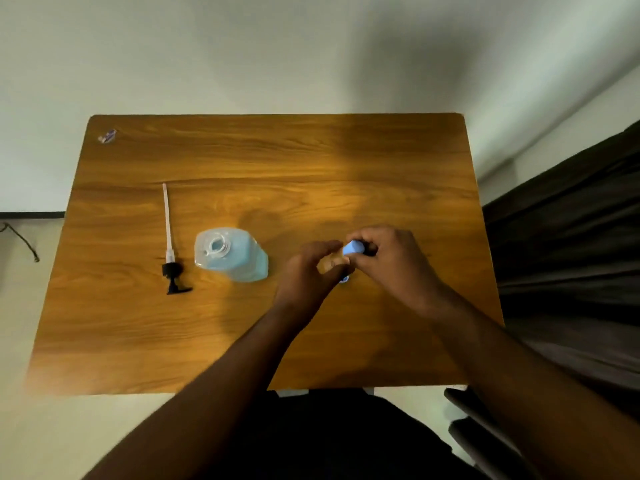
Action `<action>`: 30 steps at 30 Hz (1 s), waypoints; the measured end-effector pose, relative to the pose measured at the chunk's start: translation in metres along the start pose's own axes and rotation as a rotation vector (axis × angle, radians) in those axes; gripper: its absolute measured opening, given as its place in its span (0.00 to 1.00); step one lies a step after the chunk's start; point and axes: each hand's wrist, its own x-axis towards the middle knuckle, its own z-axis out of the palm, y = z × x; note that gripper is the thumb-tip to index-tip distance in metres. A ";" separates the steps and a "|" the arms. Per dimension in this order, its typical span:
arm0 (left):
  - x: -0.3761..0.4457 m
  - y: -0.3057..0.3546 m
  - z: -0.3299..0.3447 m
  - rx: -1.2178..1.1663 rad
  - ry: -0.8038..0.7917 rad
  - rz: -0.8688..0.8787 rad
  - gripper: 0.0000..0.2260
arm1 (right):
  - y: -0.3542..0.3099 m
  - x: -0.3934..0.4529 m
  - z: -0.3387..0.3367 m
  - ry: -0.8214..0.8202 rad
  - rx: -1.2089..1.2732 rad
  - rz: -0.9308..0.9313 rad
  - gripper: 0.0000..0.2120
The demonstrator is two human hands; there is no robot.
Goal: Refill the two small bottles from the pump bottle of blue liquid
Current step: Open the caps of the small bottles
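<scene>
So both hands are bunched up over the table (242, 341) at about 3 o'clock from the big bottle. The left hand (308, 271) has its fingers curled round a small clear bottle (332, 265), and the right hand (391, 261) pinches the light blue cap (353, 247) at its top. The small bottle's long axis tilts, cap end pointing up toward roughly 1 o'clock. Just under the hands, at 6 o'clock from the cap, a tiny blue bit (345, 279) peeks out on the wood; can't tell what it is, too hidden.

The pump bottle (235, 258) stands upright with its neck open, blue liquid inside. The pump head (172, 268) is off and lying flat at its 9 o'clock, close but not touching, black nozzle toward 6 o'clock and the long dip tube running to 12.

There's a small sticker (106, 136) up at the 11 o'clock corner. Wood-grain tabletop, pale wall behind, dark curtain (571, 237) off at 3 o'clock.
</scene>
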 end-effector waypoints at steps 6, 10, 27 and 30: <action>-0.036 -0.013 -0.003 0.089 0.056 0.213 0.14 | -0.011 -0.024 0.009 -0.084 -0.120 -0.151 0.11; -0.041 -0.015 -0.018 0.010 -0.114 0.182 0.06 | -0.017 -0.021 0.004 -0.254 -0.197 -0.303 0.05; -0.066 -0.029 -0.019 -0.194 -0.235 0.000 0.04 | -0.011 -0.022 0.013 -0.558 0.045 -0.114 0.28; -0.064 -0.036 -0.016 -0.159 -0.137 -0.079 0.06 | -0.018 -0.022 0.025 -0.349 -0.284 -0.091 0.18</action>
